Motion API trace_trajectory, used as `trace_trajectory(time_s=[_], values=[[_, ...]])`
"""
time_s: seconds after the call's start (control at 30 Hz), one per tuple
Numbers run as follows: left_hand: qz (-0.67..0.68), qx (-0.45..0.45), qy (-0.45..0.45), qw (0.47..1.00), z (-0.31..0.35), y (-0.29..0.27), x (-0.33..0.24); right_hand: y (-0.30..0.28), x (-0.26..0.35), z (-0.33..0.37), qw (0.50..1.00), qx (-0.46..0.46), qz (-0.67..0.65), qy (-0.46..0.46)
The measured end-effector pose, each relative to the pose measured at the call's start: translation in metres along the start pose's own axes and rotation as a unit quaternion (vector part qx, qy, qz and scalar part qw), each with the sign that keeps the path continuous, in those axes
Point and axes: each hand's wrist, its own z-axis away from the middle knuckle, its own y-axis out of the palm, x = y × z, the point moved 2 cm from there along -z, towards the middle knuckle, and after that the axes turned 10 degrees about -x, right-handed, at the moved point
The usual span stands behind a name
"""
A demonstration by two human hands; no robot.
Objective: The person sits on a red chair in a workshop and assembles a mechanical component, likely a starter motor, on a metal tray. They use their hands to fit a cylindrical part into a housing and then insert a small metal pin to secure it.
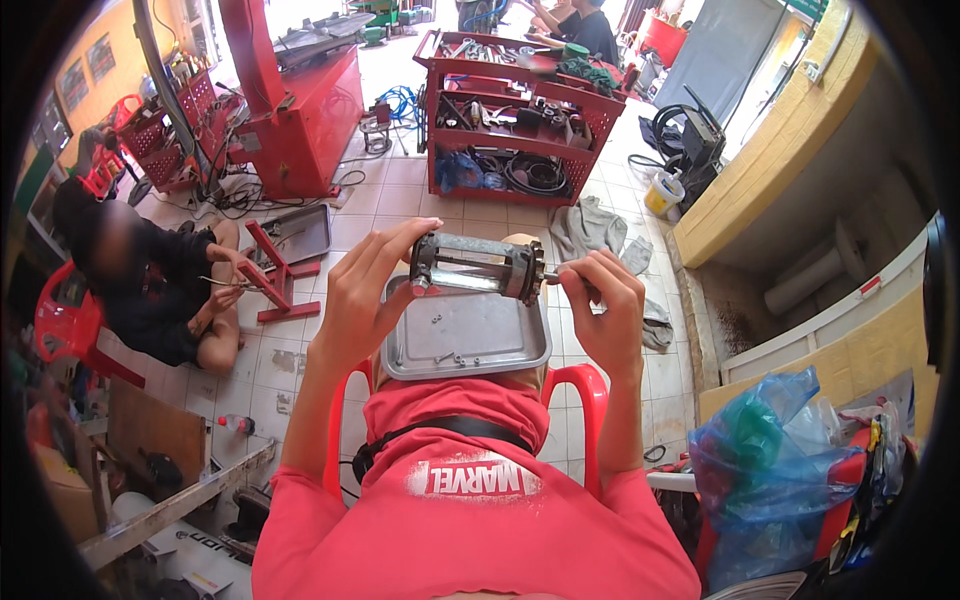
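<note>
Over my lap I hold a metal cage-like mechanical part sideways, with two end pieces joined by bars and a toothed ring at its right end. My left hand is closed round its left end, fingers over the top and thumb beneath. At the other end my right hand pinches a short dark shaft or tool beside the toothed ring; which it is I cannot tell. Beneath the part, a grey metal tray rests on my lap. Several small screws lie in it.
Ahead stands a red tool cart loaded with tools. A seated person works at left beside a red metal frame. Grey cloths lie on the tiles. At right are a yellowish bucket and a blue plastic bag.
</note>
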Motion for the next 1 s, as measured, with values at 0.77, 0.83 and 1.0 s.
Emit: trace_trajectory(time_s=[0.77,0.83,1.0], values=[[0.191,-0.100,-0.025,0.976,0.009,-0.002,0.002,0.067,-0.057,0.029,0.933,0.223,-0.237,0.156],[0.204,-0.106,-0.017,0.973,0.007,-0.001,0.001,0.081,-0.056,0.031,0.936,0.259,-0.229,0.068],[0.117,-0.071,-0.037,0.990,0.015,0.007,0.003,0.105,-0.053,0.041,0.925,0.293,-0.230,0.068]])
